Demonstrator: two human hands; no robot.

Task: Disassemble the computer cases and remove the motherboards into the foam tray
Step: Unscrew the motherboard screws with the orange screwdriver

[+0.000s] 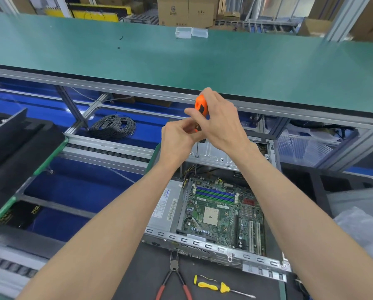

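Your right hand [218,122] grips the orange screwdriver [201,106] at centre frame, its tip on the computer case [213,247]. Your left hand [177,137] pinches its lower handle with curled fingers [188,126]. The motherboard [222,215] sits inside the case, lower centre. Red-handled pliers [174,278] and a yellow screwdriver [220,286] lie on the desk [142,273].

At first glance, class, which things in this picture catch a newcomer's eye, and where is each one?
In the centre, the right hand grips an orange screwdriver upright, with the left hand pinching its lower handle, its tip on the open computer case. Below lies the green motherboard. Near the bottom edge rest red-handled pliers and a yellow screwdriver.
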